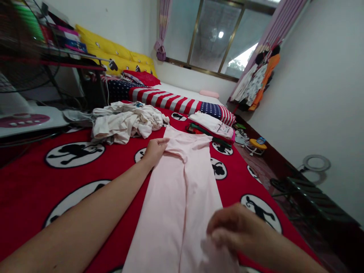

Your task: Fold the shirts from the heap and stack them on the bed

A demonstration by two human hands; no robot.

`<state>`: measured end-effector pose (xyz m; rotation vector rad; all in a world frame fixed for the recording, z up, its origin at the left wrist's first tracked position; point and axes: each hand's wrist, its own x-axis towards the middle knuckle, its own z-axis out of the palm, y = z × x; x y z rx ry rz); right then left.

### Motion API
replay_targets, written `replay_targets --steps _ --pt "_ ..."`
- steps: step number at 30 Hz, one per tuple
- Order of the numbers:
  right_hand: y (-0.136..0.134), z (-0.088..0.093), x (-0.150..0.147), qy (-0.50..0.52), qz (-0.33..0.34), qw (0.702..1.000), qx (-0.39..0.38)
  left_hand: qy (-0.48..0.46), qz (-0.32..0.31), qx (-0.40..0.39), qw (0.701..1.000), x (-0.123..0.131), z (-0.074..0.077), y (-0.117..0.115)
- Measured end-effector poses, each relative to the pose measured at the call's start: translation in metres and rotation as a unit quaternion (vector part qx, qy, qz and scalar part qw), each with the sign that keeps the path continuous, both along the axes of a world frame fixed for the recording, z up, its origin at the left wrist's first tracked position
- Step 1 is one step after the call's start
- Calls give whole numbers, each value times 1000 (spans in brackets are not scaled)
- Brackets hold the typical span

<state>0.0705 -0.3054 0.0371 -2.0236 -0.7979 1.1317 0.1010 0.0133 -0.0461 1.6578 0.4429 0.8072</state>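
Note:
Pale pink pants [170, 197] lie stretched out lengthwise on the red bedspread, waistband away from me and legs running toward me. My left hand [156, 151] pinches their left edge just below the waistband, thumb and fingers closed on the cloth. Over the right leg, lower down, my right hand [234, 229] hovers with loosely bent fingers, slightly blurred, and casts a shadow on the fabric. No cloth shows between its fingers. Part of the lower legs runs out of view at the bottom.
A crumpled heap of whitish clothes [127, 119] lies beyond my left hand. Folded clothes [212, 127] are stacked past the waistband. A fan base [28, 121] stands at the left edge. Right of the bed are a small yellow stool [257, 144] and a ring light [316, 163].

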Motion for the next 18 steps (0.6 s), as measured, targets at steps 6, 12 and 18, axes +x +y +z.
replay_targets --steps 6,12,18 --pt "74 -11 160 -358 -202 900 149 4 -8 77 997 0 -8 -4" --pt "117 -24 245 -375 -251 887 102 74 33 225 971 -2 -3 -10" --pt "125 -30 255 -488 -253 835 13 111 61 261 957 -1 -2 -13"
